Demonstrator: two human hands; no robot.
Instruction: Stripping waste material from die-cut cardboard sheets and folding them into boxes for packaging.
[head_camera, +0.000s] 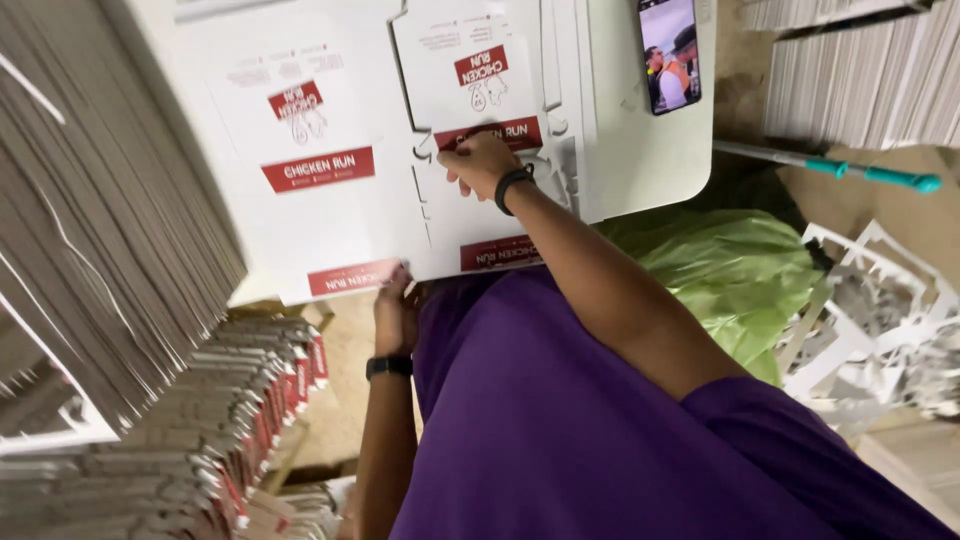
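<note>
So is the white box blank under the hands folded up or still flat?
Flat. The white box blank lies spread on the table; right hand presses on top, left hand holds its near edge.

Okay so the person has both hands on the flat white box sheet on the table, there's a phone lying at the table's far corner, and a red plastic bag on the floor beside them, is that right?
Not quite: the plastic bag on the floor is green, not red, as the head view shows. The rest holds: the left hand grips the near edge of the flat white box sheet, the right hand presses on it, and the phone lies at the table's far corner.
</note>
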